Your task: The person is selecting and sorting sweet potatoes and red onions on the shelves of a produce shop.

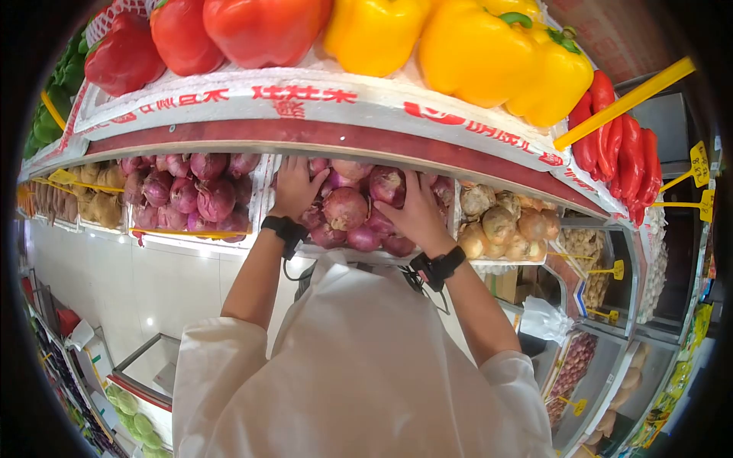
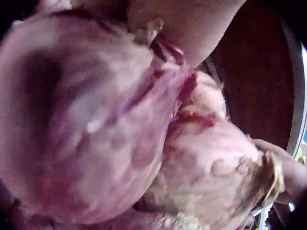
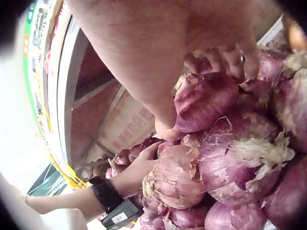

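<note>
Both hands reach into a white box of red onions [image 1: 345,208] below the pepper shelf. At the right side, the right hand [image 3: 192,33] grips a red onion [image 3: 206,103], its thumb on the near side and fingers curled over the far side. On the box's left side, the left hand [image 1: 296,188] rests over onions with its thumb spread to the right, fingertips partly hidden by the shelf edge. A large red onion [image 2: 81,120] fills the left wrist view just below that hand. A paler onion [image 3: 175,177] lies between the hands.
Above the box runs the shelf edge [image 1: 336,143], with red peppers [image 1: 263,30] and yellow peppers [image 1: 466,49] on it. More red onions [image 1: 183,191] sit to the left, and yellow onions [image 1: 504,225] to the right. A yellow bar [image 1: 622,104] juts out at upper right.
</note>
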Available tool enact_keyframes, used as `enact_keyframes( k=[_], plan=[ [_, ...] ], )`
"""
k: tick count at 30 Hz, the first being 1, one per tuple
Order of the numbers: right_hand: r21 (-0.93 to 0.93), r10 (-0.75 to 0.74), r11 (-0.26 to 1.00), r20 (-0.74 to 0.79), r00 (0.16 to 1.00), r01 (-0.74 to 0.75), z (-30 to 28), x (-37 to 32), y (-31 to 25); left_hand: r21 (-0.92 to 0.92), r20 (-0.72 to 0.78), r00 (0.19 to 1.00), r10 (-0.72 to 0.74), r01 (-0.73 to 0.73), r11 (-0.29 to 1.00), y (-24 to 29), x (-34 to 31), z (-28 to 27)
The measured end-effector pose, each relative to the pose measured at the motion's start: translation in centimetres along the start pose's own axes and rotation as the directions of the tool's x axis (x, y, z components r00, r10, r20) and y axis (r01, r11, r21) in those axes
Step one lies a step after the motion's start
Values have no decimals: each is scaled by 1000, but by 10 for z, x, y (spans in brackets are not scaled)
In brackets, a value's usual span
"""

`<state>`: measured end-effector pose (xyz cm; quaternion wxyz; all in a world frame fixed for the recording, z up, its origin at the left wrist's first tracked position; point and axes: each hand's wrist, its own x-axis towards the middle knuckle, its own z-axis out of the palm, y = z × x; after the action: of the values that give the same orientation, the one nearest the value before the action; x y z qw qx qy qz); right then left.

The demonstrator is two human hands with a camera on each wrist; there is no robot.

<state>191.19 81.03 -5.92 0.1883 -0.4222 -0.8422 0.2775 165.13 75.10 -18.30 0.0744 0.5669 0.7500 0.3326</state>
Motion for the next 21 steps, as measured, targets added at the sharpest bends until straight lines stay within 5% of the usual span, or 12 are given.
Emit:
enact_keyframes(
  k=[9, 12, 17, 21],
  plan=[
    [101, 122, 988, -9, 992, -121, 15, 6, 1, -231, -29, 993, 116, -119, 966, 56, 14, -41],
    [46, 117, 992, -18, 993, -116, 12, 2, 7, -123, 203, 978, 45, -20, 992, 73, 23, -34],
    [-199, 327, 926, -8, 945, -322, 8, -7, 24, -67, 217, 974, 58, -44, 997, 83, 33, -16],
    [-312, 257, 911, -83, 963, -270, 18, -12, 36, -43, 248, 968, 34, -24, 999, 89, 40, -16]
  ],
)
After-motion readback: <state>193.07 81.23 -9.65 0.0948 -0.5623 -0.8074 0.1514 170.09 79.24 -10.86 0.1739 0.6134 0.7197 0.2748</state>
